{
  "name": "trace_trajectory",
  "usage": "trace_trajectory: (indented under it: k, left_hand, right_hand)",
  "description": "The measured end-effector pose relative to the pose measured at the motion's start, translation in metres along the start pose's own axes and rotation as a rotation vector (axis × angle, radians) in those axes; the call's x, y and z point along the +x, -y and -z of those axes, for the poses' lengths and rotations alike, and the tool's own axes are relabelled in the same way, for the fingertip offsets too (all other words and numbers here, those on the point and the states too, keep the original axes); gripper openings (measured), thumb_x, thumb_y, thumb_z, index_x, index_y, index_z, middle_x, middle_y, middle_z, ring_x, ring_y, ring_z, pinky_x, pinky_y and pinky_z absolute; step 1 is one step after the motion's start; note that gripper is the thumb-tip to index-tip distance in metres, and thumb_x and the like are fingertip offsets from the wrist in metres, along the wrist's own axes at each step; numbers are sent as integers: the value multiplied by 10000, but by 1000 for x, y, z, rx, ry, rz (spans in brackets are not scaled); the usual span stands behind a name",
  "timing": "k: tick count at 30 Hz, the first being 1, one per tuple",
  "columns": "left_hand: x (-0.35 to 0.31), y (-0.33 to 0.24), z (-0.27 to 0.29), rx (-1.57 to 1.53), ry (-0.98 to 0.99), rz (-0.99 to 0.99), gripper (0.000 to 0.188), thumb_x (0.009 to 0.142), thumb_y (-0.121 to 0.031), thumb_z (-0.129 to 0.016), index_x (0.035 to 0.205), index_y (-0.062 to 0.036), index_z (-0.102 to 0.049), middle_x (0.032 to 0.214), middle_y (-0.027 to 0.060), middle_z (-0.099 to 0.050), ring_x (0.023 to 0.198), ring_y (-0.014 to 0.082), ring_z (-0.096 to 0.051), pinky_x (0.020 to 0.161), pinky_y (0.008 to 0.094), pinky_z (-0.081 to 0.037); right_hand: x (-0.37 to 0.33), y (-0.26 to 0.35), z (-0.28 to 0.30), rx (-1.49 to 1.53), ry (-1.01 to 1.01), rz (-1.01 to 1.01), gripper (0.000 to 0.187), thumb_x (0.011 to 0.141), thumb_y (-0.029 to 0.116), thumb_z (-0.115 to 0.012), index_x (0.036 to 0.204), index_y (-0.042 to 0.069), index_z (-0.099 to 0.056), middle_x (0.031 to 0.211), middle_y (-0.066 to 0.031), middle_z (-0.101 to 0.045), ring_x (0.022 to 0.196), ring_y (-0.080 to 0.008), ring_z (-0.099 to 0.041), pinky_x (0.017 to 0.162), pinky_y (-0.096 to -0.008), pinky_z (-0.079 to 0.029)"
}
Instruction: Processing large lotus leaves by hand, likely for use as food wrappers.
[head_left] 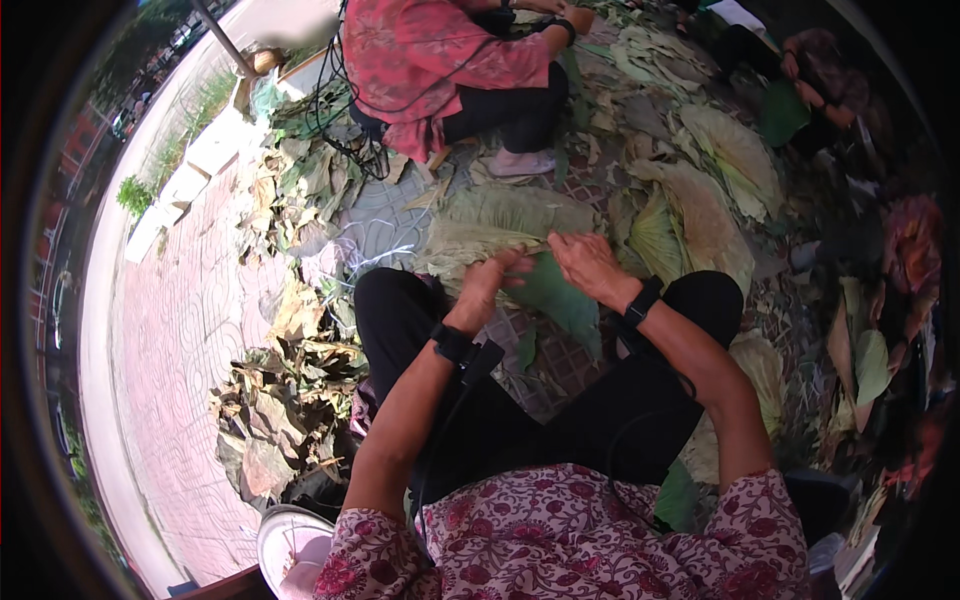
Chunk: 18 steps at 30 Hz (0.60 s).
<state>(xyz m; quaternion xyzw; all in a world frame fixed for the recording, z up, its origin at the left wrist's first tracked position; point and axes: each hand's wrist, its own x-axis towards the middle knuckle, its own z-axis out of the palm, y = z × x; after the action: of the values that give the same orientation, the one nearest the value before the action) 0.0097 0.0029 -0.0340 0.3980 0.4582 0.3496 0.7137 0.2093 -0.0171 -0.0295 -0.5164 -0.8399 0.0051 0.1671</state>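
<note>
Pinched by the right hand (592,268), the left hand's (487,284) grip unclear, the green leaf (562,305) could be torn by tugging.

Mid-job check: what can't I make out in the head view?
All in the head view:
- Left hand: fingers blurred, so their hold on the green leaf is unclear.
- Right hand: its curled fingers hide what lies inside them.
- Co-worker in red: head cut off by the upper edge.
- Person at upper right: details lost in dark shadow.
- White round object: partly hidden by the patterned sleeve.
</note>
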Motion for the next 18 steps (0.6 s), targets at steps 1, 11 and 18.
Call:
trace_trajectory:
  k: [1, 11, 18]
  left_hand:
    - [0, 0, -2, 1, 4, 2, 303, 866, -242, -623, 1045, 2, -632, 954, 116, -678, 845, 196, -637, 692, 297, -512]
    - [2, 3, -10, -9, 66, 41, 307, 883, -244, -591, 1063, 2, -629, 1023, 126, -659, 930, 203, -618, 784, 310, -491]
    - [12, 9, -17, -188, 31, 57, 250, 870, -191, -607, 1036, -6, -632, 993, 113, -668, 921, 207, -638, 759, 326, -505]
  right_hand:
    - [-1, -1, 0, 2, 13, 1, 137, 775, 51, -540, 891, 35, -469, 805, -133, -599, 798, -312, -618, 701, -425, -460]
    - [-3, 1, 6, 5, 24, 26, 146, 757, 33, -534, 884, 12, -466, 800, -158, -607, 795, -327, -621, 688, -429, -464]
    - [2, 3, 7, -5, 30, 19, 163, 727, 47, -558, 866, 11, -482, 776, -140, -611, 760, -312, -633, 646, -421, -474]
